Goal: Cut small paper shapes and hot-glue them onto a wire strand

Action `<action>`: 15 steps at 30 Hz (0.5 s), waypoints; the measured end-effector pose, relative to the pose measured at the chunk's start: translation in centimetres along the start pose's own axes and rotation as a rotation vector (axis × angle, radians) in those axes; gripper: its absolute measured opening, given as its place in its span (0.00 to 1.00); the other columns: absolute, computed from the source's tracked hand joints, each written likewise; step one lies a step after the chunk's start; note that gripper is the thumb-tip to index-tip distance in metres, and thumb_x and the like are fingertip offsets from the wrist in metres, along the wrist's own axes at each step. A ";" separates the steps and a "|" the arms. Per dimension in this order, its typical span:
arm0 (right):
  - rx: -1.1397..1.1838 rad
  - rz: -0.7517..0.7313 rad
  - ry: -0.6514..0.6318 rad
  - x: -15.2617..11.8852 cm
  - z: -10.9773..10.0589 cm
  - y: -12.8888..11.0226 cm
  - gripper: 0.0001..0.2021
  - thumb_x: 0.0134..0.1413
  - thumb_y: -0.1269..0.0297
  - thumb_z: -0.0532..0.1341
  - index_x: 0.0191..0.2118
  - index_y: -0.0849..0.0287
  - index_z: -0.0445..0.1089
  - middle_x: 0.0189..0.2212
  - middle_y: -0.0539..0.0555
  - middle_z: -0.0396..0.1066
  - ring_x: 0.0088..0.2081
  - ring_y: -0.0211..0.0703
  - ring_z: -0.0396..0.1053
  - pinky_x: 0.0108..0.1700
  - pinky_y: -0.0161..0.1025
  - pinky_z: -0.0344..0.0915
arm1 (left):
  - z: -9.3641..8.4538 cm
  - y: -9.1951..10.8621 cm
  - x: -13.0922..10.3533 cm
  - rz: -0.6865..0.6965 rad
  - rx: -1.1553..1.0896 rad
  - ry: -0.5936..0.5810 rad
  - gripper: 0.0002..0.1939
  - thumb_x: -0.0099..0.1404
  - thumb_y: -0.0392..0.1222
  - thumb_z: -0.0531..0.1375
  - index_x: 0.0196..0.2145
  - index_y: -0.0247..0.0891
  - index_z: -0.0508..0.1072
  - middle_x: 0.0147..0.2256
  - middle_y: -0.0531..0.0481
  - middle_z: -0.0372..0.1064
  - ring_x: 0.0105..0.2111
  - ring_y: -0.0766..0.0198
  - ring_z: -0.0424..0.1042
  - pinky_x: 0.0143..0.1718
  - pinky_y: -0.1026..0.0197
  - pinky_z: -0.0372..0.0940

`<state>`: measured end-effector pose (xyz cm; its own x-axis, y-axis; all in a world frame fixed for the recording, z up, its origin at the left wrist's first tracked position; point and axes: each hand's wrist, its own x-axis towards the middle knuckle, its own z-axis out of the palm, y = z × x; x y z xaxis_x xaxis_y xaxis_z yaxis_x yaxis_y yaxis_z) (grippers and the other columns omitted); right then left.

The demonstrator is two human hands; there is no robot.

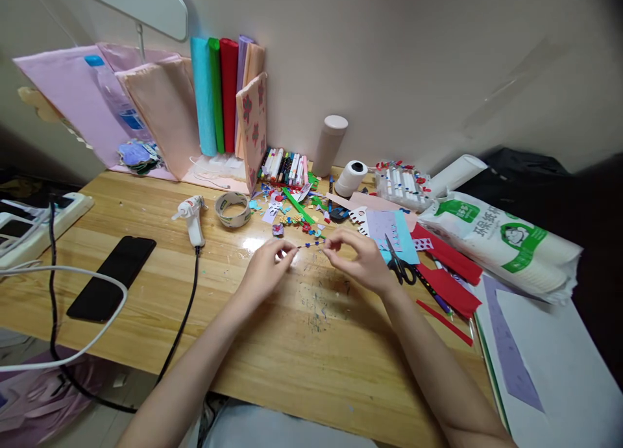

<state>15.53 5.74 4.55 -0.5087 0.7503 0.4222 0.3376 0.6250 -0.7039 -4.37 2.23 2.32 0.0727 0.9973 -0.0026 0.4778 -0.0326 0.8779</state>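
Between my two hands stretches a thin strand with small dark blue and yellowish pieces [311,244] on it, held just above the wooden table [272,357]. My left hand [272,261] pinches its left end between thumb and fingertips. At the right end, my right hand [357,256] pinches it the same way. Whether the pieces are beads or paper bits is too small to tell. Just beyond the hands lie scattered colourful paper cutouts [292,219]. Black-handled scissors [401,266] rest on light blue paper to the right of my right hand.
A white glue gun [193,221], a tape roll [232,210] and a black phone [111,278] lie on the left, with cables around. Markers [285,167], a thread cone [351,178] and a cylinder [331,144] stand behind. Red paper [450,289] and wrapped paper cups [506,240] are right.
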 end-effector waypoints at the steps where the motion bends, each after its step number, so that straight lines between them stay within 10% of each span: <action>1: -0.007 0.075 0.015 0.3 0.5 0.9 0.02 0.54 0.70 0.58 0.31 0.60 0.66 0.28 0.51 0.68 0.31 0.38 0.64 0.34 0.36 0.61 | 0.2 -0.8 0.7 0.062 0.149 0.056 0.08 0.62 0.40 0.55 0.32 0.36 0.74 0.33 0.45 0.69 0.37 0.59 0.65 0.40 0.58 0.57; 15: 0.099 0.424 -0.125 1.5 3.3 6.0 0.04 0.51 0.68 0.57 0.30 0.61 0.68 0.23 0.49 0.67 0.24 0.35 0.62 0.27 0.31 0.55 | 1.9 -4.0 3.1 0.199 0.585 0.009 0.04 0.60 0.36 0.58 0.31 0.38 0.72 0.34 0.46 0.65 0.39 0.56 0.63 0.38 0.57 0.58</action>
<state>14.14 9.89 -0.93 -0.4353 0.9001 0.0166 0.4630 0.2396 -0.8534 -4.40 5.34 -2.11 0.2040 0.9688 0.1406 0.8569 -0.2462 0.4528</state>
